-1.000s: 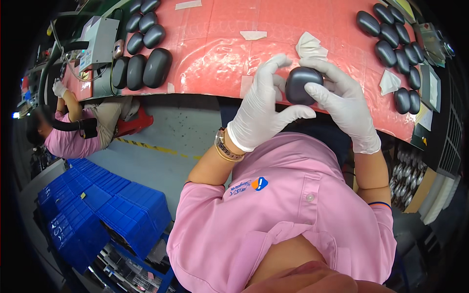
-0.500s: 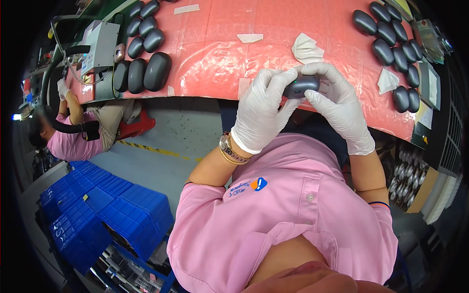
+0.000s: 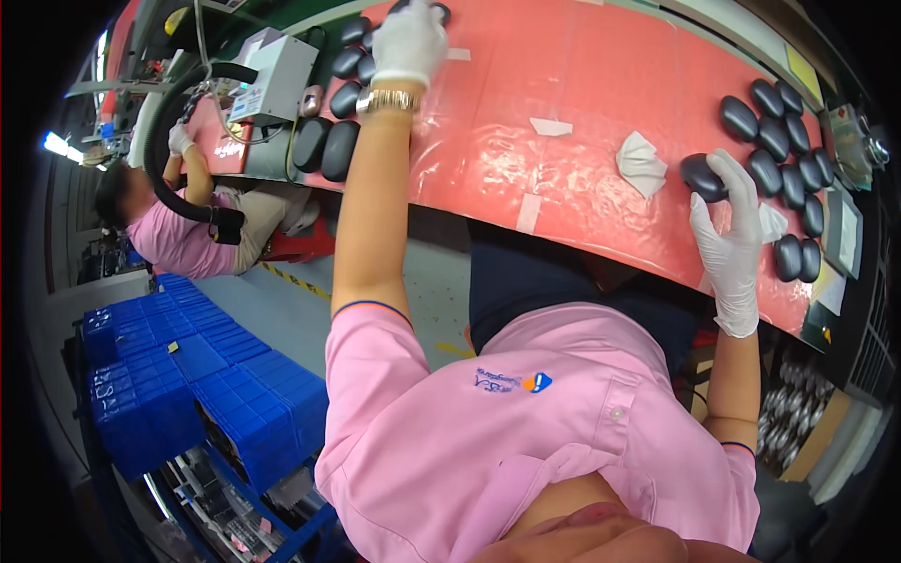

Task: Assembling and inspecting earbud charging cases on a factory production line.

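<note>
My right hand [image 3: 734, 235], in a white glove, has its thumb and fingers around a dark grey rounded case [image 3: 702, 177] at the right side of the pink mat [image 3: 563, 75]. My left hand [image 3: 410, 45], also gloved and smeared by motion, reaches far over the left group of similar cases [image 3: 345, 98]. Its fingers are partly hidden, and whether they hold anything I cannot make out. Several more dark cases [image 3: 772, 139] lie close together to the right of my right hand. My left forearm covers part of the left group.
Crumpled white tissue [image 3: 643, 164] lies left of my right hand, with more tissue [image 3: 771, 223] beside the right group. A grey box device [image 3: 286, 80] stands at the left, near a black hose [image 3: 155, 141]. Another person [image 3: 174, 225] works farther left. Blue bins [image 3: 253, 394] are stacked at lower left.
My hands have parted from around one case in front of me. The left has gone far left to the case group; the right has moved right with a case at its fingers.
</note>
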`<state>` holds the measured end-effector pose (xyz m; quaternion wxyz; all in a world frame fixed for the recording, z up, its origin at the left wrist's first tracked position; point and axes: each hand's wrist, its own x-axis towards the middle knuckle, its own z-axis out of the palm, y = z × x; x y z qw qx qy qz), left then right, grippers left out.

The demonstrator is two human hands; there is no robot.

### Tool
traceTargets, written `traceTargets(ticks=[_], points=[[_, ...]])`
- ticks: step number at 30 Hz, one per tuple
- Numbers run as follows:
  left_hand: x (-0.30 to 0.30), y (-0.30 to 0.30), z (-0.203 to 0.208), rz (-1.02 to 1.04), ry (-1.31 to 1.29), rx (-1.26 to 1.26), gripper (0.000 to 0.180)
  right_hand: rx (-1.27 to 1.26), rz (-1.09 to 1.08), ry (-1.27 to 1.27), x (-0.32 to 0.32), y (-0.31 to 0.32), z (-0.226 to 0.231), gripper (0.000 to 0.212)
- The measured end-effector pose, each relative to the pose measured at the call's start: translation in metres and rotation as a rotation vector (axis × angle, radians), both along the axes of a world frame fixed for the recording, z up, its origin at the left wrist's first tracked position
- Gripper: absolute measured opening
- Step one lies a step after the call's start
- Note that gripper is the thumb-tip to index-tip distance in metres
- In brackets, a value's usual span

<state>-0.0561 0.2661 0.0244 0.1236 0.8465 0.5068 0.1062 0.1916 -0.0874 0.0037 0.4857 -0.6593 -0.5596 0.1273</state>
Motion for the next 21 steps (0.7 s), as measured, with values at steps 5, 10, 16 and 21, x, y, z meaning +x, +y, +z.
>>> traceTargets(ticks=[5,10,16,21], points=[[-0.002,0.038,-0.049,-0.064,-0.053,1.052,0.041,-0.100,-0.205,-0.850,0.020,-0.003,-0.010,0.046],[0.029,-0.021,0.012,-0.275,0.155,0.429,0.042,-0.151,-0.372,-0.856,0.032,-0.020,-0.015,0.044],[0.036,-0.172,0.055,-0.774,-1.170,-0.330,0.020,0.011,-0.091,0.432,0.000,-0.004,0.003,0.035],[0.043,-0.243,-0.003,-0.865,-0.970,-0.374,0.053,-0.176,0.497,1.423,-0.059,0.008,0.005,0.056]])
